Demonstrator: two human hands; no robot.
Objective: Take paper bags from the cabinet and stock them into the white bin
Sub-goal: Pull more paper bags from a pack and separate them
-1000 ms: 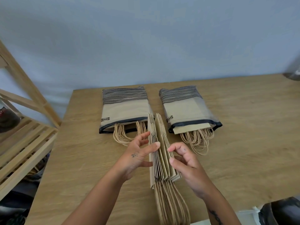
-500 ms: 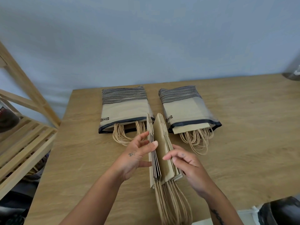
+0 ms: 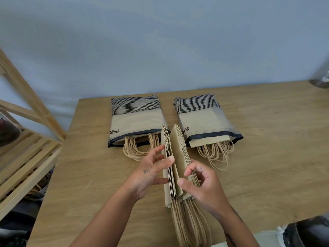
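A stack of flat brown paper bags (image 3: 175,154) stands on edge on the wooden table (image 3: 267,157), its twisted cord handles trailing toward me. My left hand (image 3: 151,172) presses the stack's left portion, thumb on top. My right hand (image 3: 201,182) pinches the right portion, and the stack is split open in a V between them. Two plastic-wrapped packs of the same bags lie flat behind: the left pack (image 3: 135,120) and the right pack (image 3: 203,120), handles sticking out toward me. A white corner (image 3: 265,237) shows at the bottom right; whether it is the bin I cannot tell.
A slatted wooden shelf unit (image 3: 26,157) stands left of the table, with a dark item on it at the far left. A dark object (image 3: 309,232) sits at the bottom right corner. A blue-grey wall runs behind the table.
My right hand has shifted down the stack toward me and curled its fingers around the right portion. The gap between the two portions has widened. My left hand has barely moved.
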